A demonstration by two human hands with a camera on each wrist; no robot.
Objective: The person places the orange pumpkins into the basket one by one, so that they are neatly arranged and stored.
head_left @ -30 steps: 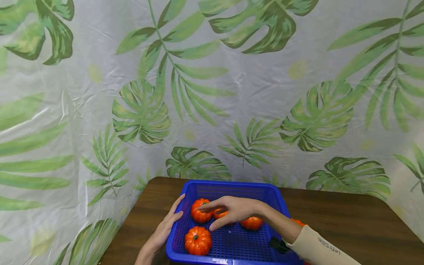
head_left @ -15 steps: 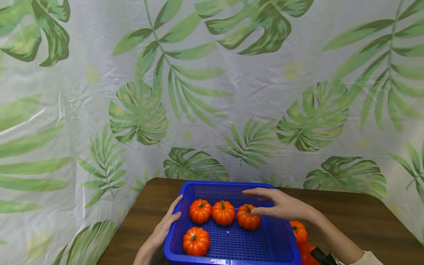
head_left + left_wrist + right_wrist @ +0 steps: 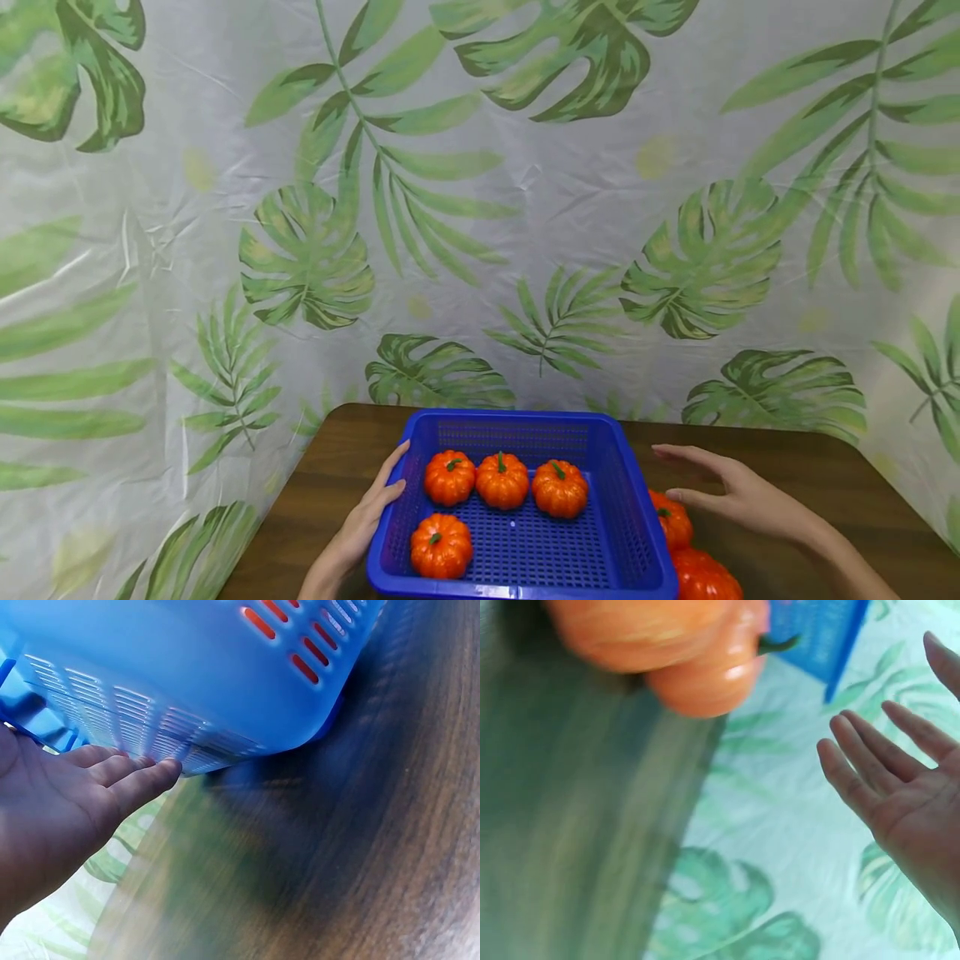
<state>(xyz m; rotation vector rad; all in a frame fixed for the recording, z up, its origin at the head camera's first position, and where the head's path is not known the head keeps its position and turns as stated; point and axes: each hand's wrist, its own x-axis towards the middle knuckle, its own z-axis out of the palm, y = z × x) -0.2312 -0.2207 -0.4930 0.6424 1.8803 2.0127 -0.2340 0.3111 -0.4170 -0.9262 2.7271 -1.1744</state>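
Observation:
A blue plastic basket (image 3: 525, 587) holds several small orange pumpkins: a row of three, with one pumpkin (image 3: 560, 489) at its right end, and another pumpkin (image 3: 441, 546) in the near left corner. Against the basket's left wall rests my left hand (image 3: 358, 523); in the left wrist view its fingers lie straight along the slotted side. My right hand (image 3: 738, 496) is in the air right of the basket, fingers extended and holding nothing. Nearest to it are two pumpkins outside the basket, a smaller one (image 3: 672, 521) and a larger one (image 3: 705, 577) cut by the frame's bottom edge.
The basket stands on a dark brown wooden table (image 3: 787, 467). Behind the table hangs a pale sheet (image 3: 450, 300) printed with green leaves. The two outside pumpkins sit close along the basket's right wall.
My right hand has moved right, from above the pumpkins in the basket to beyond its right wall. The right-end pumpkin appears slightly shifted from where it was. My left hand stays at the basket.

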